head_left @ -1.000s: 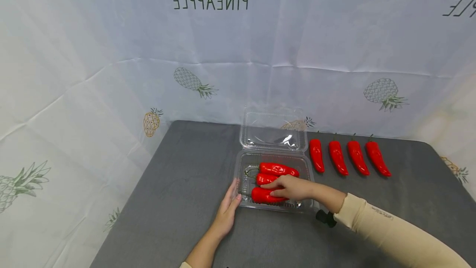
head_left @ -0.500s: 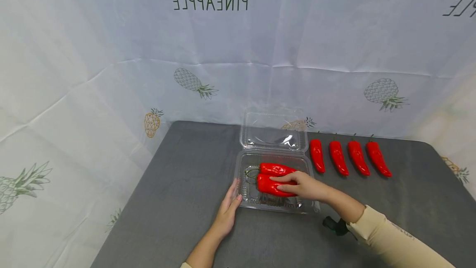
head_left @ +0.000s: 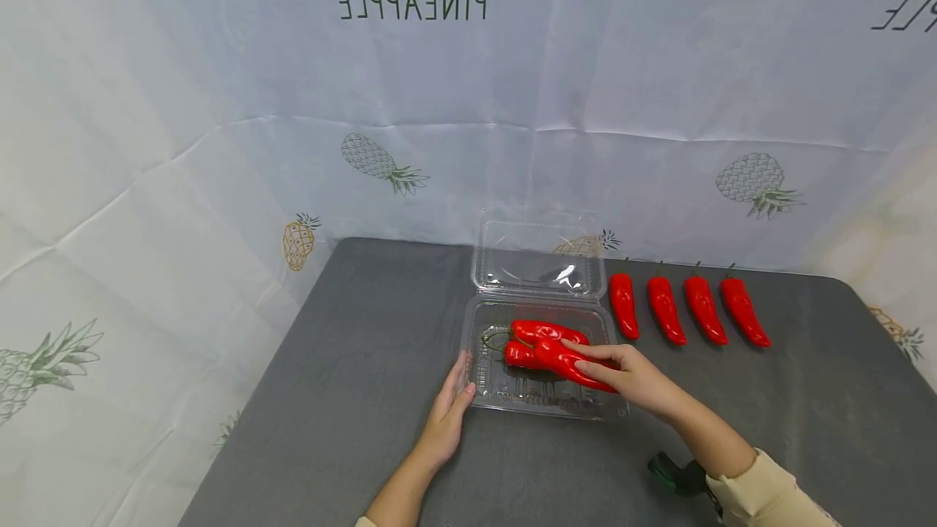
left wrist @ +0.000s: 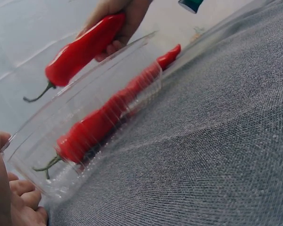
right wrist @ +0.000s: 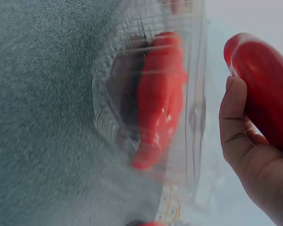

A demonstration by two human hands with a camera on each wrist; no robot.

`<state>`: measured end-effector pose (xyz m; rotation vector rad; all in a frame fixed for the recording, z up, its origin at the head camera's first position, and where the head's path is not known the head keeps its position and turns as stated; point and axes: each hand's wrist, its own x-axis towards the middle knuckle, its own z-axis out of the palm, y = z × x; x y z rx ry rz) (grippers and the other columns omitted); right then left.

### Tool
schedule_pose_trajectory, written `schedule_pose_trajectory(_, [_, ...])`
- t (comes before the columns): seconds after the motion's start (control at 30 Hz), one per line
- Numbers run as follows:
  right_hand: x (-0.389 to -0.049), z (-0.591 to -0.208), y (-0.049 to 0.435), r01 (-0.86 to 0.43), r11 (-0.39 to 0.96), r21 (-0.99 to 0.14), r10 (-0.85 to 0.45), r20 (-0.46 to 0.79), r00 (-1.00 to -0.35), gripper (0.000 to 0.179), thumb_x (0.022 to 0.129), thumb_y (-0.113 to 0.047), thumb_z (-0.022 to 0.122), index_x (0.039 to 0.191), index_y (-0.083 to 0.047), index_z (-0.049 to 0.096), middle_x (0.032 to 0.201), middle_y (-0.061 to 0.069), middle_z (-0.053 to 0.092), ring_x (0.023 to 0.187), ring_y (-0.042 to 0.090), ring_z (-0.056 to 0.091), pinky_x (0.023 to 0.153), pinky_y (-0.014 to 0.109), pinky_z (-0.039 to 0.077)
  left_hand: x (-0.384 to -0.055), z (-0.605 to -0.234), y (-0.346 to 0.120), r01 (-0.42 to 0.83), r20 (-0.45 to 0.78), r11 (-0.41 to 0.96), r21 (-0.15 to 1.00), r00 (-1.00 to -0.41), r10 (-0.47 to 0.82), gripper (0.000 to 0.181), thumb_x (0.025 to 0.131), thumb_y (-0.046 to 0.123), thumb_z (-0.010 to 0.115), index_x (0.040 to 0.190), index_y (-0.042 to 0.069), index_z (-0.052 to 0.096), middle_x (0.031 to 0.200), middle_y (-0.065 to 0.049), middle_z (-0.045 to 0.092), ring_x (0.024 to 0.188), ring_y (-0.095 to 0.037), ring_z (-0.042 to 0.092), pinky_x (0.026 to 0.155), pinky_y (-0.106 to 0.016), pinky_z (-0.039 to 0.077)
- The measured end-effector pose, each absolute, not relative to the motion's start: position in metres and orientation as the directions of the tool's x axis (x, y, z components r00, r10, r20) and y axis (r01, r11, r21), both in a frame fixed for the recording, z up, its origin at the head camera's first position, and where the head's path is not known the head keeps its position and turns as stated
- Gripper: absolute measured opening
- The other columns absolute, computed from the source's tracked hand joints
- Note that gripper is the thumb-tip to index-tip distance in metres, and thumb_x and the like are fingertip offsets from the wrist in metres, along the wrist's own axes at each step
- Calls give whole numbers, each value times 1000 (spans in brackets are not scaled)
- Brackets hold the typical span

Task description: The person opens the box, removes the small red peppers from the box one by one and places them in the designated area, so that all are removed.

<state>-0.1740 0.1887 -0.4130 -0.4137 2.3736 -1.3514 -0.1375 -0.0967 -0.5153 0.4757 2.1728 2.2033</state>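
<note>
My right hand (head_left: 635, 381) pinches a red pepper (head_left: 567, 363) by its tapered end, over the right side of a clear plastic clamshell container (head_left: 527, 398). In the left wrist view this held pepper (left wrist: 80, 49) is above the rim, its green stem pointing left. Two other red peppers lie in the base side by side: the back pepper (head_left: 542, 330) and the front pepper (head_left: 518, 355), which the held one partly covers. Its lid (head_left: 542, 267) leans back, raised. At the left side, my left hand (head_left: 442, 421) grips the container's edge between thumb and fingers.
Several red peppers (head_left: 662, 311) lie in a row at the right of the container, stems toward the back. They rest on a grey cloth-covered table (head_left: 381, 332). Behind it hangs a pale curtain (head_left: 586, 88) with pineapple prints. A dark device (head_left: 684, 476) sits at my right wrist.
My right hand has lifted the front pepper off the container's base and moved it back, then right and up. The left hand and container stay in place.
</note>
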Motion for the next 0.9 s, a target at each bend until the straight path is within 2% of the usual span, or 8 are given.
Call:
schedule_pose_trajectory(0.07, [-170, -413, 194, -53, 476, -878, -401, -163, -902, 48, 92, -26, 57, 135, -7, 48, 131, 24, 52, 101, 25, 47, 70, 32, 53, -138, -515, -97, 203, 206, -37, 978, -954, 218, 56, 100, 12, 37, 145, -10, 10, 151, -30, 14, 139, -44, 8, 103, -1, 16])
schedule_pose_trajectory(0.13, [-167, -413, 198, -38, 459, -888, -361, -147, -921, 48, 92, -27, 57, 136, -8, 48, 138, 21, 48, 105, 22, 46, 73, 29, 53, -138, -515, -97, 208, 211, -36, 977, -953, 216, 56, 100, 11, 36, 145, -10, 10, 150, -31, 14, 138, -44, 8, 103, -1, 16])
schedule_pose_trajectory(0.3, [-157, -415, 207, -3, 423, -906, -235, -107, -966, 48, 95, -29, 53, 139, -11, 44, 141, 18, 45, 108, 15, 45, 77, 27, 50, -137, -514, -97, 202, 206, -39, 979, -955, 213, 56, 100, 10, 37, 145, -10, 11, 151, -30, 14, 139, -43, 8, 103, -1, 16])
schedule_pose_trajectory(0.43, [-149, -420, 214, 76, 401, -913, -108, -129, -986, 51, 96, -33, 50, 141, -12, 39, 142, 17, 39, 109, 17, 40, 76, 26, 49, -137, -514, -96, 175, 181, -46, 984, -958, 221, 57, 100, 12, 37, 146, -9, 10, 152, -28, 13, 141, -39, 8, 103, -2, 16])
schedule_pose_trajectory(0.6, [-141, -430, 222, 149, 357, -922, -4, -161, -987, 55, 97, -39, 46, 144, -14, 32, 141, -10, 38, 108, 6, 37, 80, 16, 45, -138, -515, -97, 160, 166, -45, 986, -961, 220, 57, 101, 14, 36, 146, -8, 9, 153, -27, 12, 141, -39, 8, 103, -2, 17])
schedule_pose_trajectory(0.67, [-139, -433, 226, 167, 341, -925, 11, -174, -985, 57, 97, -41, 44, 145, -16, 30, 138, -14, 37, 107, 4, 36, 81, 15, 46, -138, -514, -97, 158, 163, -43, 987, -963, 217, 57, 101, 15, 36, 146, -8, 9, 153, -26, 13, 141, -38, 9, 103, -2, 17])
schedule_pose_trajectory(0.77, [-137, -438, 234, 204, 321, -925, 34, -204, -978, 58, 96, -45, 42, 147, -19, 26, 142, -7, 34, 107, 6, 35, 81, 16, 46, -138, -514, -97, 146, 150, -37, 989, -964, 219, 58, 101, 16, 37, 146, -7, 9, 153, -25, 13, 142, -35, 9, 103, -1, 17])
schedule_pose_trajectory(0.9, [-137, -442, 247, 258, 266, -929, 65, -249, -966, 60, 96, -46, 42, 147, -23, 22, 154, 3, 19, 108, 2, 30, 80, 9, 43, -138, -515, -97, 136, 141, -37, 990, -964, 224, 59, 101, 16, 37, 146, -7, 9, 154, -24, 12, 143, -34, 9, 103, -1, 16])
